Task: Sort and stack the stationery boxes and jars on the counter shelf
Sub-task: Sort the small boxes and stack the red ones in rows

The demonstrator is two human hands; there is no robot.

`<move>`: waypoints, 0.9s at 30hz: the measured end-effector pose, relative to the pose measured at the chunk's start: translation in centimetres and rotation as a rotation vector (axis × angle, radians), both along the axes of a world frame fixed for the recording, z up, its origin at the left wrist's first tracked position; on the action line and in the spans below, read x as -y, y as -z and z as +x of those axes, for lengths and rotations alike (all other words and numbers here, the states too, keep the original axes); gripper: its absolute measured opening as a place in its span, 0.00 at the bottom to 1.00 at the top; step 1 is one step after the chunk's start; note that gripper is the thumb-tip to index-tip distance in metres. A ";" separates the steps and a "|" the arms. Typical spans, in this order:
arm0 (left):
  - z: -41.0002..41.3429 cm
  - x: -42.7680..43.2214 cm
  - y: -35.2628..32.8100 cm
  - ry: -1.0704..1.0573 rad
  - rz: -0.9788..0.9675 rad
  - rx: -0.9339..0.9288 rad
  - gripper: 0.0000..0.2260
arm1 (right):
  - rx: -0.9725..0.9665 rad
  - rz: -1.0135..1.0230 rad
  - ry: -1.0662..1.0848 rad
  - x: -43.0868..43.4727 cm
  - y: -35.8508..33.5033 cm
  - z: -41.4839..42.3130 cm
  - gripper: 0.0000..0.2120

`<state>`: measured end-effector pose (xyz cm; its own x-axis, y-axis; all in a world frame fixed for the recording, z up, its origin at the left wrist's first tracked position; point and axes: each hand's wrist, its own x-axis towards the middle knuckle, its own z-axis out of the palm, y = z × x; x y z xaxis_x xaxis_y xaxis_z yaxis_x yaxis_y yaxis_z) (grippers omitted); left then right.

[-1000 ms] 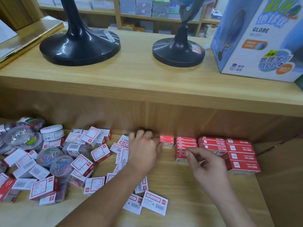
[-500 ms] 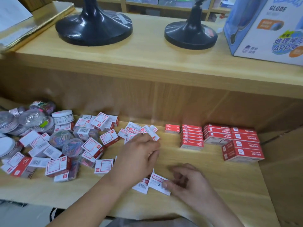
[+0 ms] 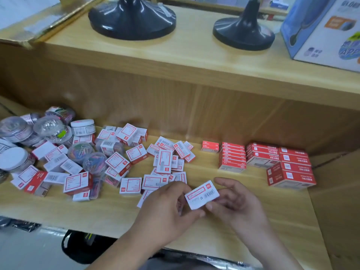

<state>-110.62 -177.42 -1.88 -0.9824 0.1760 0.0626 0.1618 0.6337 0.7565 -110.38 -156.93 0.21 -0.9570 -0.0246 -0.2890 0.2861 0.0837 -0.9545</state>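
Head-cam view down onto a wooden counter shelf (image 3: 224, 227). Landmark: the stacked red boxes (image 3: 232, 157), lined up neatly vs. the shelf's back wall, right of centre.

Just in front of that stack and a bit left, both hands share one small white box (image 3: 202, 194), red-framed label and barcode facing up, lifted clear of the shelf. Left hand (image 3: 167, 207) pinches its left end w/ thumb and fingertips; right hand (image 3: 236, 201) cups its right end, fingers curled loosely under and behind. Neither hand is clenched into a fist.

Left of the stack: a loose scatter of white-and-red boxes (image 3: 167, 160), lying at all angles, some overlapping. Further left still, more boxes mixed w/ clear jars of clips (image 3: 80, 152), several tipped on their sides, and a white-lidded jar (image 3: 83, 127) upright.

Right of the stack: more red boxes (image 3: 290, 172), in tidy blocks.

Progress, as a judgement: early. Only the red boxes look sorted; most white boxes and all jars appear unsorted. The held box probably needs a new pile.

Above, on the counter top: two dark round stands (image 3: 132, 18) and a blue globe carton (image 3: 327, 30).
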 end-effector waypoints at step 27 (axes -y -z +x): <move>0.0 -2.5 -1.4 -0.038 0.356 0.036 0.09 | -0.063 -0.165 0.045 -1.1 -2.1 -1.0 0.17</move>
